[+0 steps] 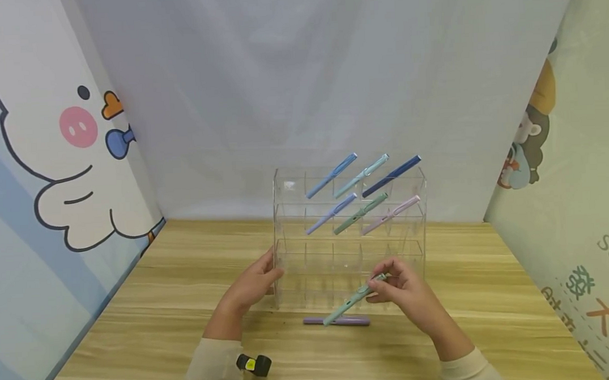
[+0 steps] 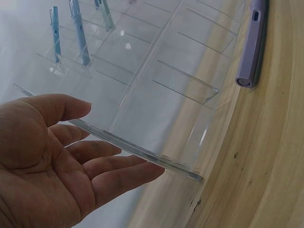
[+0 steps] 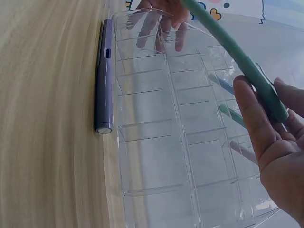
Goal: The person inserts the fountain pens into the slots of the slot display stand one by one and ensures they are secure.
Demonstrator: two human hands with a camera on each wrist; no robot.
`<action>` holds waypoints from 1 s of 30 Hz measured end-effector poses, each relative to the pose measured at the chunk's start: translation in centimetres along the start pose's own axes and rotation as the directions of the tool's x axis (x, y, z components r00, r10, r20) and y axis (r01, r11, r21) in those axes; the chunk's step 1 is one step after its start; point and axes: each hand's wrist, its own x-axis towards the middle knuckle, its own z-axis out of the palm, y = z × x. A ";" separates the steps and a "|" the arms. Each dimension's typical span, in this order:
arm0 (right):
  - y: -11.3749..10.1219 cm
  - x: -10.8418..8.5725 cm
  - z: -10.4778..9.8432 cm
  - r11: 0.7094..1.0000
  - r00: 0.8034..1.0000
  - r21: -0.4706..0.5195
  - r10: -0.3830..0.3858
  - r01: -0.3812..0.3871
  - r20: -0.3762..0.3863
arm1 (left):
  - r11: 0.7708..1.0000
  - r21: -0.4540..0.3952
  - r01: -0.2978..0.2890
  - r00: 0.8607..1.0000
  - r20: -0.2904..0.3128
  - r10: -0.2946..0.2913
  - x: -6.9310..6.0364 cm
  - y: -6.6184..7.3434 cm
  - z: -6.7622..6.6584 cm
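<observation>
In the head view a clear acrylic pen rack stands on the table. My left hand touches its left side panel, and the left wrist view shows these fingers fairly straight along the panel's edge. The thumb and fingers of my right hand pinch a light green pen near one end. It slants down to the left before the rack's lower tiers. A purple pen lies on the table along the rack's front, partly behind the green one; the right wrist view shows this purple pen whole.
The top tier bears a blue pen, a pale aqua pen and a navy pen. Below them sit a periwinkle pen, a darker green pen and a pink pen. A pale curtain hangs behind the rack.
</observation>
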 end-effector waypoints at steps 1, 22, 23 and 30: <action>-0.1 0.0 0.0 1.000 1.000 0.009 0.001 -0.001 -0.014 | 1.000 0.001 0.001 1.000 -0.001 -0.001 0.0 0.0 0.0; -2.2 1.7 -1.6 0.983 0.968 -0.021 -0.182 0.181 -0.174 | 1.000 0.002 0.007 1.000 0.000 -0.007 0.1 0.2 0.0; -2.4 2.0 -1.7 0.979 0.962 -0.027 -0.202 0.200 -0.185 | 1.000 0.002 0.009 1.000 -0.001 -0.009 0.1 0.2 0.0; -3.2 4.6 -1.7 0.942 0.894 -0.092 -0.334 0.322 -0.299 | 1.000 0.005 0.013 1.000 -0.001 -0.013 0.2 0.1 0.0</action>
